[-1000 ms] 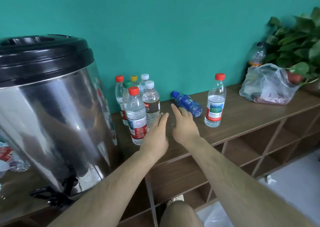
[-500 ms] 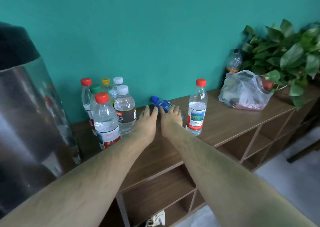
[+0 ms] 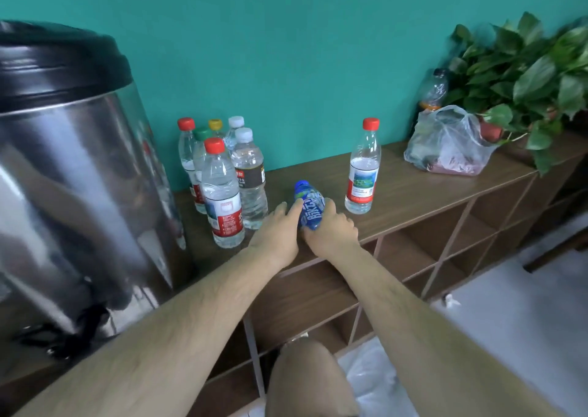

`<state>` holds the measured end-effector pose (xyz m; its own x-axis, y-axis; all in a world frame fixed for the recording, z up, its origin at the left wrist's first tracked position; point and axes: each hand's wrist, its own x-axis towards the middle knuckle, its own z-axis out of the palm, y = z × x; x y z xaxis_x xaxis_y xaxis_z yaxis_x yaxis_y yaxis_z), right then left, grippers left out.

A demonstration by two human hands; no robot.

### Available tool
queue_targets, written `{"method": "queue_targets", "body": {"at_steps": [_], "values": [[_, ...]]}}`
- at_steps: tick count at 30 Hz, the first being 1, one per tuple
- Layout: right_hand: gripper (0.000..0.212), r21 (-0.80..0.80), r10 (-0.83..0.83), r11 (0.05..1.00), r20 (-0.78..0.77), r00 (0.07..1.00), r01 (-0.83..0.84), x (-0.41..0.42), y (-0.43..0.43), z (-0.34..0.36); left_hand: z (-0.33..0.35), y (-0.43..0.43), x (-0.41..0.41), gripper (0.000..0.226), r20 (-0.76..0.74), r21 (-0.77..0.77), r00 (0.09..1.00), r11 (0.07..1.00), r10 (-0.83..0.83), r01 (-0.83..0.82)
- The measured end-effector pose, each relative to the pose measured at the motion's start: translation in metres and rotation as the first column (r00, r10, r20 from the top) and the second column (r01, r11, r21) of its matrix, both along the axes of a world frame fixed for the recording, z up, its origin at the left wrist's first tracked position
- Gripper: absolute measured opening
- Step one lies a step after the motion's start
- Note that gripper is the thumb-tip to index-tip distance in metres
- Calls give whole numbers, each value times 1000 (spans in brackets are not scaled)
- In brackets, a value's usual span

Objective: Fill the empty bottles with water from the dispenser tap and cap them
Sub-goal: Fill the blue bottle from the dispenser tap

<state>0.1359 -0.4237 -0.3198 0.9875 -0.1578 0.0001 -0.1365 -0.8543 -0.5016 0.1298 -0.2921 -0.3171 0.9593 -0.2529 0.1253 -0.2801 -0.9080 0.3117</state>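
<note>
A small blue bottle (image 3: 310,206) with a blue cap lies on the wooden shelf top (image 3: 413,190), held between both hands. My right hand (image 3: 332,228) grips its lower body from the right, and my left hand (image 3: 276,232) touches its left side with straight fingers. A red-capped clear bottle (image 3: 362,168) stands upright just to the right. Several capped clear bottles (image 3: 222,187) stand grouped to the left. The steel water dispenser (image 3: 70,178) with a black lid fills the left side, its black tap (image 3: 86,321) low at the front.
A clear plastic bag (image 3: 448,142) with contents lies at the back right, beside a leafy plant (image 3: 534,85) and a dark-capped bottle (image 3: 432,88). Open cubby shelves (image 3: 413,257) sit under the shelf top. My knee (image 3: 305,381) shows below.
Both hands have closed in on the blue bottle, which has turned from lying crosswise to pointing cap-away between them. The view has swung back left, showing the dispenser again.
</note>
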Motion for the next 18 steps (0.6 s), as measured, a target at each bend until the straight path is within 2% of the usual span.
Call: {"method": "queue_targets", "body": {"at_steps": [3,5,7,9,11,12,15,18], "values": [[81,190,-10,982,99,995,-9,-60,-2,-7,-6,4,-37,61,1,-211,1000,978,-1,1],[79,311,4,948,213,977,-72,-101,4,-10,-6,6,-63,53,-46,-402,998,914,44,-59],[82,392,20,909,292,956,-139,-136,15,-13,-5,10,-90,60,-120,-604,992,789,46,-109],[88,442,80,869,315,946,-220,-169,27,-17,-6,18,-117,70,-153,-766,987,626,39,-144],[96,499,202,798,310,929,-340,-200,36,-23,-7,32,-139,78,-177,-855,982,485,59,-183],[97,508,270,766,302,914,-394,-211,39,-28,-7,40,-148,79,-185,-872,980,446,79,-200],[77,508,351,743,258,900,-436,-226,49,-39,-17,68,-173,77,-225,-853,966,453,131,-260],[59,611,212,723,247,946,-322,-219,65,-40,-34,96,-201,70,-249,-779,963,569,104,-263]]}}
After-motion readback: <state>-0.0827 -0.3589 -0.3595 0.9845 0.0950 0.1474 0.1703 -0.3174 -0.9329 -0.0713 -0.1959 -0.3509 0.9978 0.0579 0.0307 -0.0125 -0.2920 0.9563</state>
